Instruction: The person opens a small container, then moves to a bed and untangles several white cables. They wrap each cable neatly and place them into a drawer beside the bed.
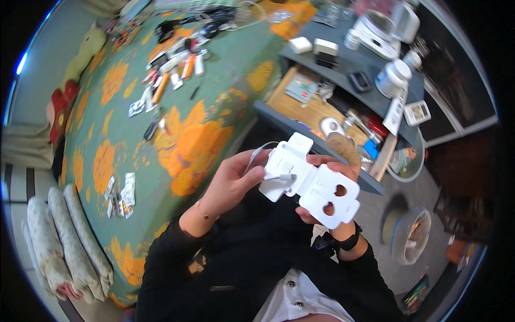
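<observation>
My left hand (235, 179) pinches a thin white cable (273, 178) between thumb and fingers. Its small plug (288, 177) lies in front of a white cardboard insert (330, 197), and a loop of the cable rises behind the thumb. The insert is folded out into two panels with slots, and the right panel has two round holes. From behind, my right hand (347, 168) grips that right panel; fingertips show at its top edge and lower left, and the card hides much of the palm.
An open drawer (322, 114) full of small items stands just beyond my hands. The grey cabinet top (305, 32) bears a white bottle (394, 78) and a kitchen scale (376, 34). Left, a flowered bed cover (141, 157) carries lighters, foil packs and a hair dryer. A bin (410, 237) stands right.
</observation>
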{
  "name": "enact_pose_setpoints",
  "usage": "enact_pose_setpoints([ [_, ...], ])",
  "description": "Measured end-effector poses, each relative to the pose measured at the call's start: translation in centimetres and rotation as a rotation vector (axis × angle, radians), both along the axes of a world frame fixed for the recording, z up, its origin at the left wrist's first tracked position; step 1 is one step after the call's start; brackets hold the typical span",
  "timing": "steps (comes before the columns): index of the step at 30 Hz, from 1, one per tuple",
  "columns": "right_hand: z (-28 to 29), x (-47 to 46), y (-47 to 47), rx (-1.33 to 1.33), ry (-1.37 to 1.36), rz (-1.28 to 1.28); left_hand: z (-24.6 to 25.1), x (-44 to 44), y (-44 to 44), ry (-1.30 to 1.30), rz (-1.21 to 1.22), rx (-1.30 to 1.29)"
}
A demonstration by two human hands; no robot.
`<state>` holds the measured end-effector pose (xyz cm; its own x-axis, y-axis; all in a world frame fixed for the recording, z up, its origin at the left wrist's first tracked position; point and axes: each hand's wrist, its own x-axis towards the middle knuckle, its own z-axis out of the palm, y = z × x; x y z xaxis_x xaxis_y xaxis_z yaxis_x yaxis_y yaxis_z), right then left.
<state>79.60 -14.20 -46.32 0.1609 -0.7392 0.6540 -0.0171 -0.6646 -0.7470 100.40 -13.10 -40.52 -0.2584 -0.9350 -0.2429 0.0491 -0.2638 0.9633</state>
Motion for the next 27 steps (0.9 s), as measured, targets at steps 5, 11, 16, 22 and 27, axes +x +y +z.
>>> enact_pose_setpoints([
  [5, 2.5, 6.4, -1.3, 0.077, 0.270, -0.008, 0.4, 4.6, 1.6, 0.207, 0.284, -0.001],
  [11, 4.0, 12.7, -2.2, 0.356, 0.009, 0.349, 0.1, 10.4, 3.5, 0.090, 0.422, -0.143],
  [16, 4.0, 17.7, -2.9, 0.358, -0.078, 0.461, -0.7, 14.8, 3.4, 0.294, 0.267, -0.380],
  [22, 3.2, 22.3, -2.7, 0.373, -0.064, 0.425, -2.3, 19.3, 2.2, 0.353, 0.224, -0.542],
  [27, 2.6, 25.0, -2.9, 0.189, 0.141, 0.256, -2.8, 21.3, 1.9, 0.183, 0.309, -0.545],
])
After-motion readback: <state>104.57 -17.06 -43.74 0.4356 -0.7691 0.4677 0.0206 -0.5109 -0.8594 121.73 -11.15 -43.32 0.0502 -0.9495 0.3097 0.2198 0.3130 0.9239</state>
